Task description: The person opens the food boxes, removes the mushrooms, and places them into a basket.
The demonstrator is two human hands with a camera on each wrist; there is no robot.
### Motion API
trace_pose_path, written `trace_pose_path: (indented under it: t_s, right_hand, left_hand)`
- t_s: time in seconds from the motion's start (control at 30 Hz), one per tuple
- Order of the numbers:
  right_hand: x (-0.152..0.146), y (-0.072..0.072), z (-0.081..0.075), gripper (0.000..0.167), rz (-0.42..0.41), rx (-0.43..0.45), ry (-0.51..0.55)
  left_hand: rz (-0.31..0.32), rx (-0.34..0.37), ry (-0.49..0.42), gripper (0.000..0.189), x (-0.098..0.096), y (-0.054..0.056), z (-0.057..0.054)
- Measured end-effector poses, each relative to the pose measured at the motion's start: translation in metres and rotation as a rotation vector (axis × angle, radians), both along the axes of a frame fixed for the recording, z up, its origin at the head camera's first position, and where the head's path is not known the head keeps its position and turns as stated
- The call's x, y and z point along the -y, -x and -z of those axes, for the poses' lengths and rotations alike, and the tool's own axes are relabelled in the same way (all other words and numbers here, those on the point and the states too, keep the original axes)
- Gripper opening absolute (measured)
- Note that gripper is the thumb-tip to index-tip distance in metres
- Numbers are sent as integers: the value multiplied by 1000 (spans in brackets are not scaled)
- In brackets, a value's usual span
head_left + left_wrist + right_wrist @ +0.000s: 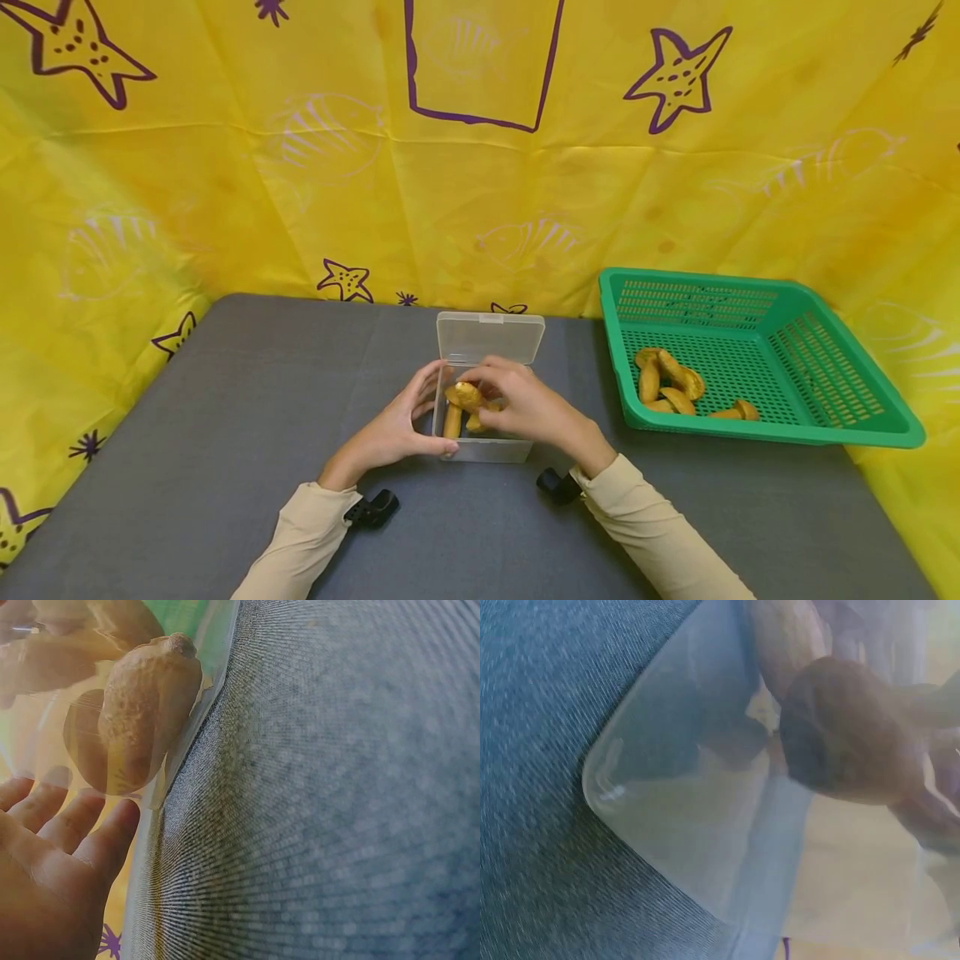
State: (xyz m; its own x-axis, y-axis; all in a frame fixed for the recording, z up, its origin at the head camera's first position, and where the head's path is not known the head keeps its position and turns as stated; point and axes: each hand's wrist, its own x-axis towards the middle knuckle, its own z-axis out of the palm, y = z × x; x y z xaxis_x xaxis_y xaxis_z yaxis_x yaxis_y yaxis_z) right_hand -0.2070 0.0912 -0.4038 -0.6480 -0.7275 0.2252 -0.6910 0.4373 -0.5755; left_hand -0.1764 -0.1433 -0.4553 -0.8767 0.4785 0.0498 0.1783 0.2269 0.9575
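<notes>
A clear plastic box (491, 452) with its hinged lid (491, 337) raised stands on the grey table. My left hand (390, 429) holds the box at its left side, thumb by the front corner and fingers along the wall. Between the thumb and fingers of my right hand (528, 404) is a brown mushroom (468, 395), pinched over the box's opening. Inside lies another mushroom (452, 422), stem toward the front. Through the wall, the left wrist view shows a mushroom (150, 712) close to my left fingertips. A rounded cap (847, 731) shows through the plastic in the right wrist view.
To the right sits a green plastic basket (795, 435) with several mushrooms (678, 379) at its near left. Yellow patterned cloth (480, 192) hangs behind and beside the grey table (300, 392). Black wrist cameras (372, 508) sit below both hands.
</notes>
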Motion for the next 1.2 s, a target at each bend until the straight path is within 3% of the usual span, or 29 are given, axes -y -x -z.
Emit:
trace_pose_path:
  t_s: [0.47,0.77,1.0,1.2]
  right_hand:
    - [6,-1,4,30,15,-12,-173]
    - [-1,-2,0,30,26,-30,-128]
    - [-18,-3,-16,29,52,1,-31]
    - [-39,-4,-30,28,86,-42,70]
  left_hand:
    - [11,3,-1,111,-1,0,0]
    - [12,-10,-12,111,-2,0,1]
    - [3,-17,0,110,-1,1,2]
    - [-7,-5,5,111,-1,1,2]
